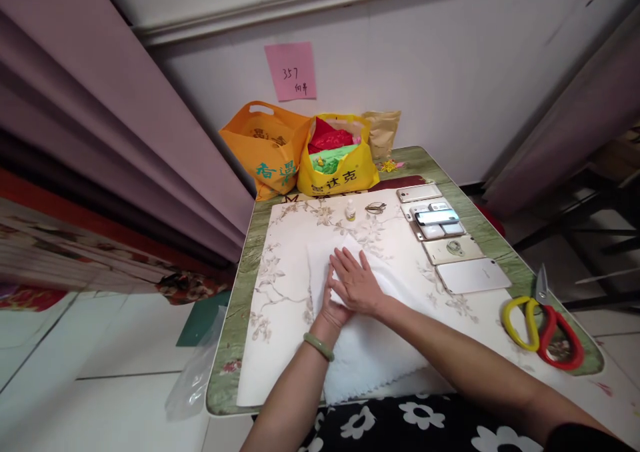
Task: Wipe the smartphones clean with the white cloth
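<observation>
A white cloth (367, 365) with a scalloped edge lies across the front middle of the table and partly over my lap. My right hand (356, 284) rests over it with the fingers stretched out, crossing my left hand. My left hand (337, 311), with a green bangle (319, 347) on the wrist, is turned on edge under the right one. One straight finger of it shows; the others are hidden. A patch of white shows between the hands, and I cannot tell whether it is the cloth or something else. Beyond them stand a small bottle (351, 210) and folded glasses (375, 207).
Several phones (474, 275) lie in a column at the right. Scissors (543, 319) with one yellow and one red handle lie at the right edge. An orange bag (267, 152), a filled yellow bag (340, 179) and a brown paper packet (383, 132) stand along the back.
</observation>
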{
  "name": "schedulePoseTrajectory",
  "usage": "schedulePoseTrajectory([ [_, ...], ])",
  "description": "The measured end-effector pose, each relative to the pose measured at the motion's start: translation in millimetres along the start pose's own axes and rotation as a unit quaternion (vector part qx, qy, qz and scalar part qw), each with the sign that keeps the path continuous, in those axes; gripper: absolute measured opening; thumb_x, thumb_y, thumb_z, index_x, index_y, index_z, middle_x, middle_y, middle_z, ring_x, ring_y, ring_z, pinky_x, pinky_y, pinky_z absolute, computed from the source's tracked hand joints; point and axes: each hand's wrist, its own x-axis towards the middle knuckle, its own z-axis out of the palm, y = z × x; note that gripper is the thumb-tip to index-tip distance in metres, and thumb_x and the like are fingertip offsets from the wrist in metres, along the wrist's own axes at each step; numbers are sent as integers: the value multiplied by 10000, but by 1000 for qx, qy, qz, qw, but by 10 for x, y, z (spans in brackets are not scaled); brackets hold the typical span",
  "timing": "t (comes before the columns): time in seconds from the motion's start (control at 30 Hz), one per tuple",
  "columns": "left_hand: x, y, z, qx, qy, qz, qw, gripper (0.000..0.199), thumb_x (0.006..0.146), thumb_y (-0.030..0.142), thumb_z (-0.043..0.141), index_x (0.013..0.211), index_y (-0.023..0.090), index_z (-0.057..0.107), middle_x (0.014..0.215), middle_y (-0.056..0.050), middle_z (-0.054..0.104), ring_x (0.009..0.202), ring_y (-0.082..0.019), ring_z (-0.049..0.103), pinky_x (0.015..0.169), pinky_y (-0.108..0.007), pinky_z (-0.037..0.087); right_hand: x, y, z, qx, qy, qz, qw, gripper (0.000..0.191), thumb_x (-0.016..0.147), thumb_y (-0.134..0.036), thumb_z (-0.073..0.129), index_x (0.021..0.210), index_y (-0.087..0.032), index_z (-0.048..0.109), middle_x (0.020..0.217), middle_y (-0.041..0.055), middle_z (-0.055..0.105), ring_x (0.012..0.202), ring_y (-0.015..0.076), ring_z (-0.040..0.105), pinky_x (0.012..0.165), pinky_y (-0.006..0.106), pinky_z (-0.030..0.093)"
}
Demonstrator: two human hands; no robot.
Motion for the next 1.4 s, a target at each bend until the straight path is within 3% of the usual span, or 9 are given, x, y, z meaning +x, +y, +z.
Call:
schedulePoseTrajectory([
  [0.23, 103, -2, 164, -77, -10, 4, 997, 501, 939, 531, 387, 1313, 243, 553, 1331, -87, 607, 1323, -269, 463, 1117, -493, 303, 373, 359, 76, -38, 2, 61, 997, 584, 1008, -453, 242, 1511, -161, 292, 1569, 96, 265, 1468, 250, 177, 1168, 566, 42],
  [0.37, 66, -19, 196, -59, 0, 7, 998, 494, 935, 554, 398, 1262, 236, 588, 1297, -87, 632, 1292, -277, 496, 1094, -502, 328, 187, 531, 22, -75, 46, 56, 995, 569, 1014, -398, 244, 1514, -129, 273, 1561, 117, 275, 1470, 264, 167, 1165, 586, -21],
  [0.6, 4, 31, 55, -39, 66, 18, 997, 466, 920, 551, 439, 1246, 266, 611, 1294, -45, 632, 1290, -242, 504, 1107, -399, 352, -170, 75, 65, -43, 15, -83, 995, 579, 1010, -446, 251, 1536, -206, 217, 1566, 59, 279, 1464, 234, 195, 1188, 544, -18],
  [0.7, 27, 34, 67, -64, 19, -9, 998, 577, 896, 632, 409, 1296, 251, 575, 1307, -74, 621, 1307, -273, 481, 1106, -444, 343, 69, 55, 44, -23, -17, -50, 998, 575, 1012, -469, 217, 1518, -202, 279, 1552, 64, 314, 1462, 235, 203, 1182, 549, 54],
  [0.87, 52, -5, 167, -79, -15, 7, 997, 619, 887, 668, 379, 1316, 253, 545, 1335, -104, 597, 1280, -302, 496, 1064, -514, 353, 427, 424, 6, -38, -28, 35, 998, 559, 1012, -429, 238, 1502, -171, 311, 1561, 76, 292, 1464, 240, 196, 1165, 583, 70],
  [1.03, 17, -2, 189, -79, -5, 2, 997, 637, 869, 693, 388, 1267, 236, 582, 1303, -101, 616, 1215, -300, 547, 1041, -514, 380, 147, 658, 13, -92, 23, 62, 994, 533, 1016, -357, 222, 1507, -164, 298, 1570, 75, 266, 1472, 247, 160, 1164, 590, -12],
  [1.2, -5, 19, 121, -48, 49, 2, 998, 585, 887, 640, 426, 1277, 232, 581, 1298, -91, 620, 1246, -280, 534, 1061, -445, 390, -216, 291, 69, -67, 16, -24, 997, 590, 1010, -447, 243, 1537, -184, 206, 1580, 71, 235, 1474, 253, 149, 1173, 571, -41],
  [1.3, -10, 26, 98, -46, 82, 30, 995, 530, 897, 594, 461, 1285, 250, 575, 1277, -66, 636, 1264, -252, 524, 1089, -401, 370, -132, 52, 61, -36, -20, -69, 997, 574, 1012, -459, 224, 1526, -205, 250, 1569, 56, 274, 1469, 245, 170, 1179, 561, -6],
  [1.4, 6, 26, 136, -86, 39, 4, 996, 613, 877, 656, 432, 1310, 239, 553, 1317, -82, 612, 1293, -273, 495, 1105, -437, 345, 118, 47, 11, -20, -48, -46, 998, 577, 1011, -462, 217, 1515, -189, 286, 1560, 69, 298, 1466, 246, 182, 1177, 559, 37],
])
